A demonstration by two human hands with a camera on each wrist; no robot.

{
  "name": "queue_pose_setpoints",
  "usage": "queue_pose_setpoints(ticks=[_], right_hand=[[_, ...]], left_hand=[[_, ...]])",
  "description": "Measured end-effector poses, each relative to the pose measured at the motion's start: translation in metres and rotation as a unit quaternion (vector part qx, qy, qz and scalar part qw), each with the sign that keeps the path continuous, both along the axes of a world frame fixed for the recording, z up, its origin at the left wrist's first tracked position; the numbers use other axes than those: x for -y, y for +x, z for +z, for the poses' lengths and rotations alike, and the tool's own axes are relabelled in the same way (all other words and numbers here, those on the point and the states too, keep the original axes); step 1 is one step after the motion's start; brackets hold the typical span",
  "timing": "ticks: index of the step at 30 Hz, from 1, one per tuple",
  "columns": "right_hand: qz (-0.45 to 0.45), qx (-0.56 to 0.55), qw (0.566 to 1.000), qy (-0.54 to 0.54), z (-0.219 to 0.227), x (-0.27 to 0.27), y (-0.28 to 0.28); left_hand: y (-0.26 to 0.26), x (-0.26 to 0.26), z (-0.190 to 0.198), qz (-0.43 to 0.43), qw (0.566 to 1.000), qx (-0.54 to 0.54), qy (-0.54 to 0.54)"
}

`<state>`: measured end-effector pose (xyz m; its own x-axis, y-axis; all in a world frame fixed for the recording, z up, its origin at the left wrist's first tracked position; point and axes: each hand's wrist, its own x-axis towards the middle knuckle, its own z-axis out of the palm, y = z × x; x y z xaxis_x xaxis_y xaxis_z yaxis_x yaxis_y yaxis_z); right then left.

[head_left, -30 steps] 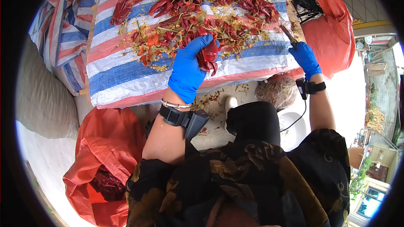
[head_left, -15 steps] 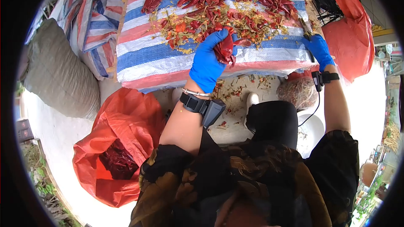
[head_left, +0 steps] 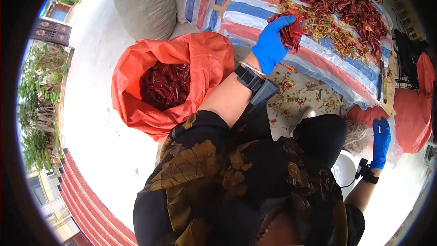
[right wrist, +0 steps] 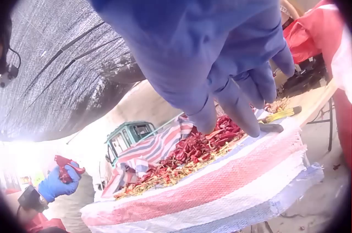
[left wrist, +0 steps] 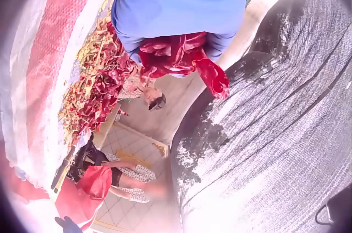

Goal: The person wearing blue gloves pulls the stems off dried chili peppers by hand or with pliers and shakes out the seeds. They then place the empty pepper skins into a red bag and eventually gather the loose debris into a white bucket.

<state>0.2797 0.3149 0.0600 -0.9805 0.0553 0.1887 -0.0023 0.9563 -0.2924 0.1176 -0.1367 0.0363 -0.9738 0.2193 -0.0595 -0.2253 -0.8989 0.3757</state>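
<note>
My left hand [head_left: 271,43], in a blue glove, grips a handful of dried red chillies [head_left: 291,32] just off the near edge of the striped tarp table [head_left: 318,59]. The left wrist view shows the same glove [left wrist: 181,7] curled round the chillies [left wrist: 176,59]. An open red bag [head_left: 205,54] holding more dried chillies [head_left: 166,84] stands on the floor to the left of that hand. My right hand [head_left: 380,139], also gloved, hangs low beside my knee, away from the table. Its fingers [right wrist: 242,87] are loose and hold nothing.
A heap of chillies and stems [head_left: 341,4] covers the table. A dark tool [head_left: 379,81] lies at the table's right edge. A grey sack [head_left: 145,0] stands at the far left and another red bag [head_left: 416,109] at the right. Scraps [head_left: 298,98] litter the floor.
My view has swung left. The left hand has carried its chillies off the table edge toward the red bag. The right hand has left the tool on the table and dropped low.
</note>
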Motion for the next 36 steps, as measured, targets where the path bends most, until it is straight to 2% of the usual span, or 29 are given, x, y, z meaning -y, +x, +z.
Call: queue_pose_setpoints(ticks=[1, 2, 3, 5, 7, 9, 10, 11, 12, 13, 15, 16, 17, 18, 21, 22, 23, 24, 25, 26, 27, 29, 30, 31, 33, 35, 36], right_hand=[[-0.008, 0.026, 1.000, -0.007, 0.002, -0.002, 0.006], [-0.011, 0.033, 0.999, -0.034, 0.002, -0.005, 0.011], [-0.018, 0.039, 0.997, -0.060, 0.003, -0.009, 0.015], [-0.015, 0.068, 0.994, -0.090, 0.006, -0.012, 0.022], [0.003, 0.081, 0.995, -0.063, 0.008, -0.017, 0.024], [0.039, 0.073, 0.993, -0.083, 0.004, -0.028, 0.026], [0.065, 0.062, 0.991, -0.096, -0.002, -0.036, 0.025], [0.068, 0.059, 0.991, -0.099, -0.002, -0.035, 0.026], [0.069, 0.059, 0.991, -0.097, -0.001, -0.033, 0.028], [0.069, 0.061, 0.991, -0.095, 0.001, -0.030, 0.030], [0.091, 0.065, 0.990, -0.085, 0.010, -0.019, 0.034], [0.114, 0.069, 0.988, -0.072, 0.013, -0.015, 0.037], [0.112, 0.069, 0.989, -0.074, 0.014, -0.016, 0.040], [0.116, 0.063, 0.988, -0.083, 0.013, -0.019, 0.042], [0.115, 0.057, 0.988, -0.090, 0.021, -0.020, 0.053], [0.112, 0.052, 0.988, -0.094, 0.020, -0.016, 0.053], [0.108, 0.050, 0.989, -0.093, 0.008, -0.033, 0.050], [0.106, 0.043, 0.989, -0.095, 0.003, -0.037, 0.052], [0.102, 0.036, 0.989, -0.096, 0.002, -0.038, 0.054], [0.107, 0.026, 0.988, -0.105, 0.003, -0.037, 0.056], [0.118, 0.028, 0.987, -0.102, 0.005, -0.038, 0.059], [0.127, 0.026, 0.987, -0.097, 0.008, -0.034, 0.063], [0.114, 0.028, 0.989, -0.089, 0.010, -0.027, 0.067], [0.096, 0.030, 0.992, -0.078, 0.013, -0.025, 0.072], [0.130, -0.017, 0.991, 0.010, 0.012, -0.026, 0.078], [0.110, -0.011, 0.994, 0.010, 0.034, 0.004, 0.091], [0.127, -0.042, 0.991, 0.028, 0.027, -0.004, 0.090]], left_hand=[[0.014, 0.015, 0.010, 0.019, 1.000, -0.001, -0.016], [0.031, 0.032, 0.020, 0.032, 0.999, 0.017, 0.025], [0.047, 0.052, 0.027, 0.056, 0.998, -0.013, -0.025], [0.077, 0.092, 0.035, 0.105, 0.994, -0.008, -0.021], [0.090, 0.150, 0.002, 0.172, 0.955, -0.161, -0.181], [0.127, 0.185, 0.010, 0.254, 0.908, -0.103, -0.317], [0.142, 0.205, 0.005, 0.309, 0.775, -0.143, -0.533], [0.157, 0.224, -0.003, 0.343, 0.588, -0.173, -0.712], [0.163, 0.246, -0.010, 0.331, 0.758, -0.057, -0.559], [0.168, 0.266, -0.015, 0.295, 0.879, 0.062, -0.370], [0.193, 0.294, -0.021, 0.269, 0.888, 0.092, -0.362], [0.205, 0.301, -0.019, 0.248, 0.742, 0.034, -0.621], [0.212, 0.305, -0.018, 0.205, 0.529, -0.029, -0.823], [0.216, 0.307, -0.018, 0.250, 0.523, -0.064, -0.812], [0.222, 0.312, -0.010, 0.279, 0.534, -0.054, -0.796], [0.217, 0.311, -0.008, 0.332, 0.657, -0.020, -0.676], [0.212, 0.305, -0.009, 0.373, 0.758, 0.009, -0.534], [0.200, 0.320, -0.017, 0.382, 0.833, 0.153, -0.371], [0.204, 0.292, 0.011, 0.423, 0.797, 0.231, -0.365], [0.201, 0.306, -0.005, 0.427, 0.791, 0.181, -0.400], [0.197, 0.316, -0.023, 0.413, 0.779, 0.209, -0.423], [0.192, 0.332, -0.042, 0.390, 0.805, 0.203, -0.397], [0.195, 0.330, -0.035, 0.391, 0.807, 0.198, -0.396], [0.203, 0.323, -0.025, 0.387, 0.790, 0.225, -0.419], [0.211, 0.308, -0.011, 0.378, 0.765, 0.261, -0.452], [0.217, 0.303, -0.004, 0.304, 0.832, 0.257, -0.387], [0.221, 0.307, -0.006, 0.253, 0.867, 0.237, -0.357]])
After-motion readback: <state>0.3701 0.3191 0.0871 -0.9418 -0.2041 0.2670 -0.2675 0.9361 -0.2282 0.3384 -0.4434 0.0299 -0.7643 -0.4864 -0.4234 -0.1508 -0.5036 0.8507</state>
